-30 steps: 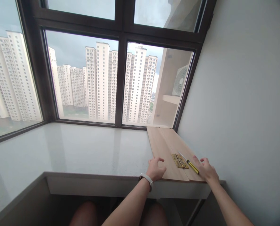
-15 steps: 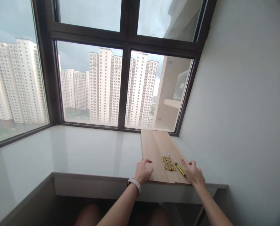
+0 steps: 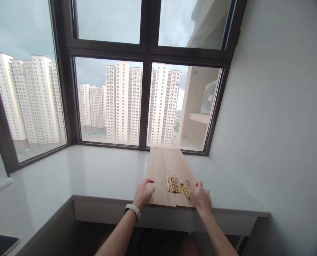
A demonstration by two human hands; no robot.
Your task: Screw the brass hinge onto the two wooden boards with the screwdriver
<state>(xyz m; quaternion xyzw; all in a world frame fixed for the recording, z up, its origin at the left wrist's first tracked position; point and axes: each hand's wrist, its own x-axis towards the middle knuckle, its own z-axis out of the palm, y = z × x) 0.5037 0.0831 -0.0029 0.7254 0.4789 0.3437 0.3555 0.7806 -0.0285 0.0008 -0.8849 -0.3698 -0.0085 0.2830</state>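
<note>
Two light wooden boards [image 3: 159,163] lie side by side on the white sill, running from the window to the front edge. A gold hinge [image 3: 173,184] with several small screws on it rests across their seam. Just right of it lies a yellow-and-black screwdriver [image 3: 184,189], its tip pointing toward the window. My left hand [image 3: 144,193], with a white-banded watch on the wrist, is at the left board's outer edge, fingers curved and apart. My right hand [image 3: 200,197] is beside the screwdriver handle at the right edge, fingers apart, holding nothing.
The white sill [image 3: 107,174] extends left and bends toward me. A dark flat object [image 3: 0,244] lies at the lower left. Dark window frames [image 3: 146,103] stand behind the boards, and a plain wall [image 3: 267,106] rises on the right.
The view has turned a little, and the window sits further right in it. The boards, with hinge and screwdriver, have shifted left along the sill, both hands moving with them.
</note>
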